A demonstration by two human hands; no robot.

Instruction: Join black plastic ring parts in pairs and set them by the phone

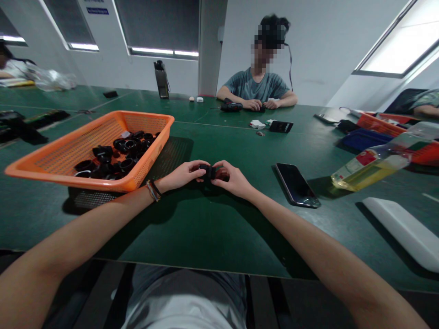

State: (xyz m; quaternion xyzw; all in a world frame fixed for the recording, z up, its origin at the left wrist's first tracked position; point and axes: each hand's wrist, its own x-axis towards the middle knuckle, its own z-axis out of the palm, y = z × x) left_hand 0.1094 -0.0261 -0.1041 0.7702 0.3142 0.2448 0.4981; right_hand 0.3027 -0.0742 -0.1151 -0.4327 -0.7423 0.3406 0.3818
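Between my two hands, just above the green table, is a small black plastic part [207, 172]. My left hand [187, 175] pinches its left side between thumb and fingers. From the other side my right hand [230, 178] grips the same part, fingers curled round its right end. The part is too small and dark for its exact kind to show. Left of my hands stands an orange perforated basket [151, 161] holding several black ring-shaped plastic parts [128, 155].
A phone [297, 185], a bottle of yellow liquid [372, 167] and a white box-like object [403, 230] lie to my right. Across the green table [192, 233] sits a person [259, 84] near a power drill [231, 106]. A dark bottle [161, 81] stands at the back.
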